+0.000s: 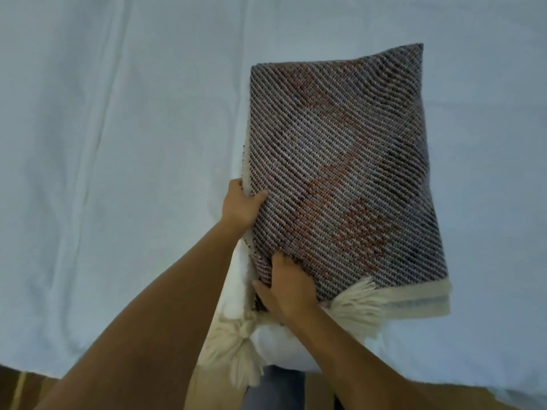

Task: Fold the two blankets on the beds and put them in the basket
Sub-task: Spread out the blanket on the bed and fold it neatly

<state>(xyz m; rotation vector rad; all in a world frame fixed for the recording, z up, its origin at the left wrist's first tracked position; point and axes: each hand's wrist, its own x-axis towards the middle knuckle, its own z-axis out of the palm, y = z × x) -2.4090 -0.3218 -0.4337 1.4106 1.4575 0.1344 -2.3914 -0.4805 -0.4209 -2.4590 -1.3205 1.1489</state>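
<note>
Reaching forward, the left forearm (154,306) and right forearm (355,359) cross a white bed (118,143) that spreads out all round both hands. A folded blanket (340,161), a dark diagonal weave with reddish patches, lies on it, stretching away beyond the hands and to their right. The left hand (241,207) grips its left edge, thumb on top, fingers tucked underneath. The right hand (284,287), nearer than the left, clutches the near-left corner. One cream tassel (236,350) hangs near-left of the right hand; another tassel (358,306) fans out just right of it.
</note>
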